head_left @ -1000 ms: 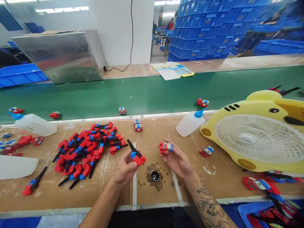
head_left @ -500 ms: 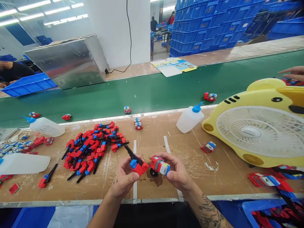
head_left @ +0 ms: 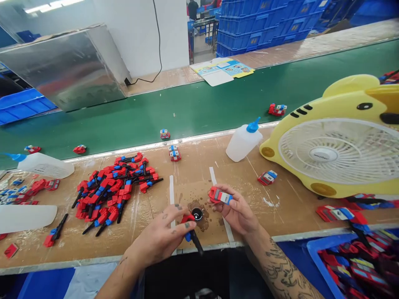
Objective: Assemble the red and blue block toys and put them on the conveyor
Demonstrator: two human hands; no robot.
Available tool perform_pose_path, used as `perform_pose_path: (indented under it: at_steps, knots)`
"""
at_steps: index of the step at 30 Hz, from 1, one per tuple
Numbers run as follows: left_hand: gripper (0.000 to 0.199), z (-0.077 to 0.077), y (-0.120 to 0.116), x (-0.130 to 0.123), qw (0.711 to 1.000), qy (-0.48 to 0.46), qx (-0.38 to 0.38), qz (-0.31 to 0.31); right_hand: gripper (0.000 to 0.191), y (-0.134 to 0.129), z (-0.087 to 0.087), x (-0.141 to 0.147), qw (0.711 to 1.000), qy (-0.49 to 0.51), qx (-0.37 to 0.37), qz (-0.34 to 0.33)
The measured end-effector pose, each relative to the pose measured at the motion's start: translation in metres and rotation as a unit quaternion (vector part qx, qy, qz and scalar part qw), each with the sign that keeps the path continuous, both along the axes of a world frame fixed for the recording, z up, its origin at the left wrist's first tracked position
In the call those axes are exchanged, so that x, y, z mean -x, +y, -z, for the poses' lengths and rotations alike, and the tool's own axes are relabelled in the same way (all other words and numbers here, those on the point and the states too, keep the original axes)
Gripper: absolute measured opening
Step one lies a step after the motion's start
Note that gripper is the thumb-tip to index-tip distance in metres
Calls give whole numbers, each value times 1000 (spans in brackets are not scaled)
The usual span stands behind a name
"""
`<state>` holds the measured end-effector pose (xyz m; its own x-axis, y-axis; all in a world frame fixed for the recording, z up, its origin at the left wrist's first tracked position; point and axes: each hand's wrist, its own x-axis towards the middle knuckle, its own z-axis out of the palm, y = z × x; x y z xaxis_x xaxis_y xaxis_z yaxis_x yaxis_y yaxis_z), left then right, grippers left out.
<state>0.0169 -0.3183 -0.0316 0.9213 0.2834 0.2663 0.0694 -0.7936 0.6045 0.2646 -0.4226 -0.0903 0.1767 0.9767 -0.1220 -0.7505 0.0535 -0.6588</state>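
My left hand (head_left: 160,228) is closed on a red and blue toy part with a black rod (head_left: 195,241), its rod pointing down toward the table's front edge. The red end lies beside a small dark cup of liquid (head_left: 197,214), wet spots around it; whether they touch I cannot tell. Fingers of my right hand (head_left: 238,209) hold a red, white and blue toy vehicle piece (head_left: 220,196) just right of the cup, apart from the left part. Left of my hands lies a pile of red, blue and black toy parts (head_left: 112,187).
White squeeze bottles with blue tips stand or lie about, one (head_left: 245,141) behind my right hand. A yellow animal-shaped fan (head_left: 327,153) fills the right side. Behind runs a green conveyor belt (head_left: 199,104) with several toy pieces. A blue crate (head_left: 314,257) sits lower right.
My left hand has turned over, swinging the black rod from pointing up-left to pointing down and bringing the red end by the cup. My right hand has moved slightly right and up with its piece.
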Motion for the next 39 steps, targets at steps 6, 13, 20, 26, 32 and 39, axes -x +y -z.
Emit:
perform_pose_path:
  at_steps: [6,13,20,26,32,39]
  knots:
    - [52,0,5,-9,977,86,-172,89,46,-6,8,1,1000,3,-21,7]
    - [52,1,7,-18,982,92,-128,101,50,-6,10,-4,1000,-3,-15,6]
    - [49,-1,7,-18,983,81,-140,82,55,-5,7,-5,1000,-5,-14,12]
    - [43,-3,0,-27,990,-39,89,-100,70,1,2,-1,1000,-1,-15,-5]
    - [37,-3,-13,-47,882,-159,383,-223,67,5,6,1,998,-40,-27,-27]
    - [38,-2,-8,-55,864,-139,422,-236,66,2,-3,3,987,-152,-38,-35]
